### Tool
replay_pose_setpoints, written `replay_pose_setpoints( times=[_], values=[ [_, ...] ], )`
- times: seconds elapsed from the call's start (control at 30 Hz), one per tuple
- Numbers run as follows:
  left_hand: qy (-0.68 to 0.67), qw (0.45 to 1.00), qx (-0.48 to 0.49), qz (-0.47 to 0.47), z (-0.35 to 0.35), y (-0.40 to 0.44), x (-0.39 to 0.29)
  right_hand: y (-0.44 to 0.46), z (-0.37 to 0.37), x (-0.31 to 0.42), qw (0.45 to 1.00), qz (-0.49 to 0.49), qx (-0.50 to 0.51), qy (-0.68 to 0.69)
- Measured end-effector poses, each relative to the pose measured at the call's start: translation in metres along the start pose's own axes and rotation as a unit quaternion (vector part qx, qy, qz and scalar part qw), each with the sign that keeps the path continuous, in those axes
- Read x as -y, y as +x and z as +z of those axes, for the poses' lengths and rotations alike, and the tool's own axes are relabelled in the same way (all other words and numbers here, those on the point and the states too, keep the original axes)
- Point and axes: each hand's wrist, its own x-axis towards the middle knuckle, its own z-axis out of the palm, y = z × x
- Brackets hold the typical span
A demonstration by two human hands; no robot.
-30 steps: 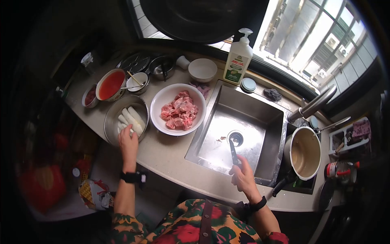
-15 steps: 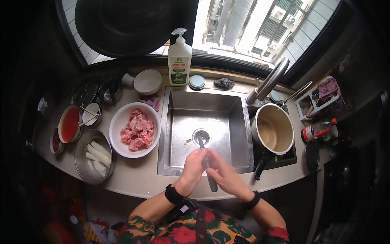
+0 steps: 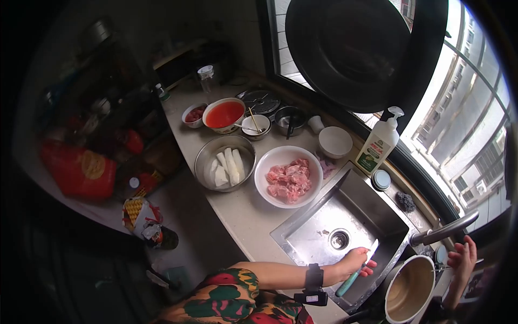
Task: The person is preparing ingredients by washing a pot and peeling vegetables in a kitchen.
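Observation:
My left hand (image 3: 353, 263) is closed around a small knife with a green handle (image 3: 346, 285), its pale blade sticking out past the fingers over the sink. Beneath it lies the steel sink (image 3: 302, 237), with small scraps near the drain (image 3: 339, 239). My right hand (image 3: 463, 258) is raised beside the faucet (image 3: 448, 227), fingers apart, holding nothing. A deep pot (image 3: 410, 289) stands between my right hand and the sink.
Left of the sink stand a white bowl of raw meat (image 3: 289, 181), a metal bowl with white peeled pieces (image 3: 225, 163) and a bowl of red liquid (image 3: 225, 115). A pump bottle (image 3: 379, 141), a jar lid (image 3: 381, 180) and a scouring pad (image 3: 404, 202) line the window side.
The view has swung left. My hands, earlier together on the knife over the sink, are now apart; the left keeps the knife and the right has moved toward the faucet.

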Motion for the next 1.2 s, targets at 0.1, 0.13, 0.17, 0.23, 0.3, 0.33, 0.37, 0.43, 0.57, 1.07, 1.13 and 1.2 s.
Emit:
replay_pose_setpoints(
  times=[0.1, 0.13, 0.17, 0.23, 0.3, 0.33, 0.37, 0.43, 0.57, 1.07, 1.13, 1.2],
  values=[
    [0.024, 1.000, -0.003, 0.012, 0.019, 0.011, 0.007, 0.075, -0.009, -0.088, 0.998, 0.058, -0.018, 0.020],
    [0.021, 1.000, -0.009, 0.015, 0.021, 0.013, 0.008, 0.102, -0.012, -0.120, 0.994, 0.089, -0.049, 0.039],
    [0.047, 0.999, 0.000, 0.021, 0.023, 0.015, 0.008, 0.125, -0.015, -0.152, 0.991, 0.102, -0.056, 0.065],
    [0.067, 0.997, 0.007, 0.038, 0.027, 0.024, 0.013, 0.150, -0.007, -0.193, 0.990, 0.106, -0.043, 0.084],
    [0.074, 0.997, -0.004, 0.035, 0.033, 0.025, 0.008, 0.163, 0.011, -0.218, 0.991, 0.102, -0.013, 0.085],
    [0.083, 0.996, -0.013, 0.028, 0.035, 0.025, 0.004, 0.180, 0.012, -0.241, 0.991, 0.116, -0.001, 0.060],
    [0.082, 0.996, -0.014, 0.030, 0.034, 0.030, 0.002, 0.199, 0.014, -0.272, 0.997, 0.069, 0.002, 0.024],
    [0.042, 0.999, -0.011, 0.010, 0.031, 0.041, 0.005, 0.193, 0.021, -0.274, 0.997, 0.008, -0.018, 0.068],
    [0.005, 1.000, -0.024, -0.001, 0.024, 0.059, 0.009, 0.187, 0.013, -0.276, 0.994, -0.105, -0.017, -0.035],
    [-0.048, 0.994, -0.096, 0.014, 0.020, 0.104, 0.031, 0.112, 0.031, -0.191, 0.995, 0.030, -0.060, -0.080],
    [-0.067, 0.992, -0.103, 0.018, 0.024, 0.102, 0.030, 0.048, 0.068, -0.096, 0.986, 0.155, 0.026, -0.050],
    [-0.050, 0.992, -0.112, -0.005, 0.027, 0.102, 0.031, 0.005, 0.087, -0.074, 0.972, 0.160, 0.171, 0.031]
  ],
)
